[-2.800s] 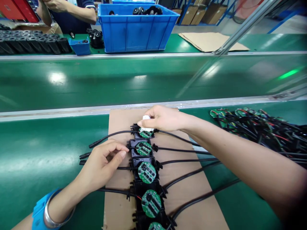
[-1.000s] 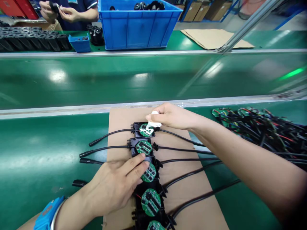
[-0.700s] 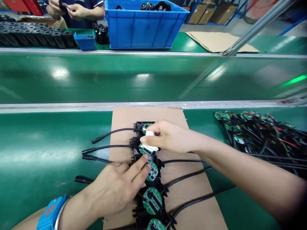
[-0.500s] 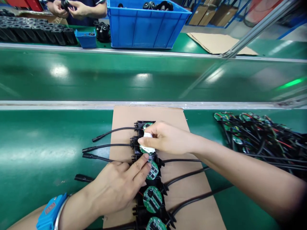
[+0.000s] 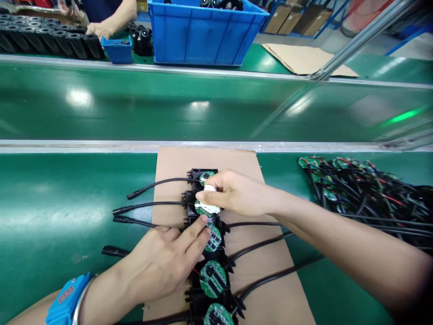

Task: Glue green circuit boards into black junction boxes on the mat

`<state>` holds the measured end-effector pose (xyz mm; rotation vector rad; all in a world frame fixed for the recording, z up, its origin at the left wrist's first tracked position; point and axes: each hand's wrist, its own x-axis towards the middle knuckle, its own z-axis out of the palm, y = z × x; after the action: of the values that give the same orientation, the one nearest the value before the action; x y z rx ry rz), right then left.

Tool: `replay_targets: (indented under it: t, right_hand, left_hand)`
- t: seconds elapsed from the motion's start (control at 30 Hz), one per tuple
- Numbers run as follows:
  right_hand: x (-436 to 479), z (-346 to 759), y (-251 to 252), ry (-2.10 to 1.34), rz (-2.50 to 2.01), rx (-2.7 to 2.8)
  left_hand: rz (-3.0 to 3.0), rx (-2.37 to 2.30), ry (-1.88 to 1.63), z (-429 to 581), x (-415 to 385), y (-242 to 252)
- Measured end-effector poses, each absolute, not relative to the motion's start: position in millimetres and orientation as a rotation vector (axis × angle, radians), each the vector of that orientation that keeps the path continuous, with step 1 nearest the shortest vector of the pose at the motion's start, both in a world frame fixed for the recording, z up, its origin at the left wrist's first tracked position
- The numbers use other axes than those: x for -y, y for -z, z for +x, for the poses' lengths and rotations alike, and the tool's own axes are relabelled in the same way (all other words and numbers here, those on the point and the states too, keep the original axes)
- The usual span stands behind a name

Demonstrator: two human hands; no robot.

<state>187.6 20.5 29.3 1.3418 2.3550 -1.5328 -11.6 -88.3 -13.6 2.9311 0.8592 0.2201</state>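
Observation:
Several round green circuit boards [image 5: 213,279] sit in a column of black plastic housings [image 5: 203,172], with black cables running out to both sides. My right hand [image 5: 237,194] has its thumb and fingers closed around a small white piece [image 5: 209,207], pressed against the second board from the far end. The exact kind of that piece is hidden by my fingers. Stretched out from the left, my left hand [image 5: 165,259] rests its fingertips on the edge of the third board [image 5: 214,239], just below the white piece. It grips nothing that I can see.
Under the housings lies a cardboard sheet [image 5: 270,280]. A heap of wired circuit boards [image 5: 365,194] is at the right. Beyond the metal rail [image 5: 84,146], a blue crate [image 5: 206,34], a small blue bin [image 5: 118,49] and rows of black housings [image 5: 50,40] stand near another person's hand [image 5: 99,30].
Across the bench, the other person's hand has moved down to the small blue bin. My own hands keep almost the same place on the boards; the view has shifted slightly.

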Motion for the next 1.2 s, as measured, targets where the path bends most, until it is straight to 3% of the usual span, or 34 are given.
replay_targets:
  t: [0.57, 1.03, 1.2]
  right_hand:
    - [-12.3, 210.1, -34.1, 1.7, 1.397, -2.28]
    - [-23.9, 198.7, -22.1, 1.65, 1.449, -2.312]
    - [-19.8, 207.3, -27.8, 1.85, 1.496, -2.207]
  left_hand:
    - [2.901, -0.846, -0.253, -11.5, 86.7, 13.8]
    - [2.896, -0.835, -0.238, -12.3, 86.2, 11.3]
    - [2.88, -0.836, -0.291, -13.1, 89.5, 15.6]
